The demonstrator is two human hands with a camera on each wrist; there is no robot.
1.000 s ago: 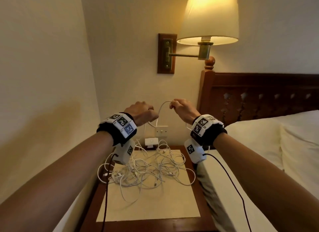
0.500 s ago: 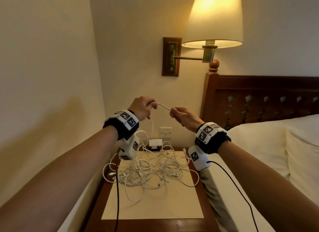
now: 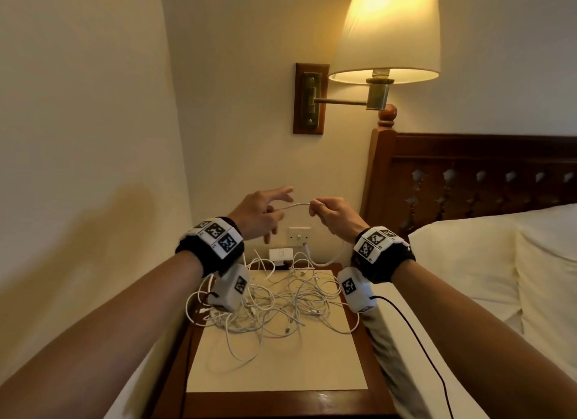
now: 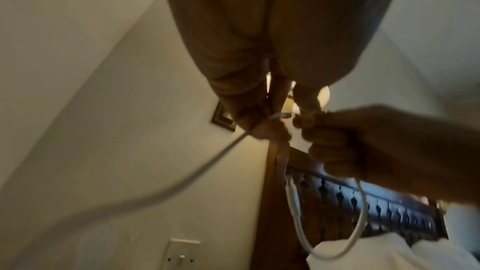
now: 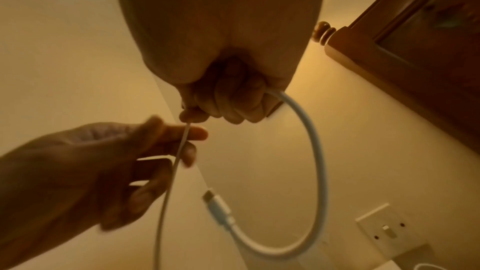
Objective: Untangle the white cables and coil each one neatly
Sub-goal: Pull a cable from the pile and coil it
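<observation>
A tangle of white cables point(image 3: 274, 303) lies on a cream mat point(image 3: 281, 368) on the nightstand. Above it my right hand point(image 3: 324, 211) grips one white cable point(image 3: 296, 204) in its fist point(image 5: 223, 102). A short loop point(image 5: 314, 145) hangs below the fist and ends in a free connector point(image 5: 215, 202). My left hand point(image 3: 274, 203) is just left of the right one, its fingers point(image 5: 194, 133) spread and straight. The cable runs across them and drops blurred toward the pile point(image 4: 182, 174).
The wooden nightstand point(image 3: 281, 403) sits between the wall on the left and the bed point(image 3: 468, 262) with its dark headboard point(image 3: 484, 175). A wall socket point(image 3: 299, 235) and a white charger point(image 3: 281, 254) are behind the pile. A lit wall lamp point(image 3: 387, 31) hangs above.
My left hand, which gripped the cable half a second ago, has spread its fingers. The right hand keeps its grip, and a short loop with the connector now hangs below it.
</observation>
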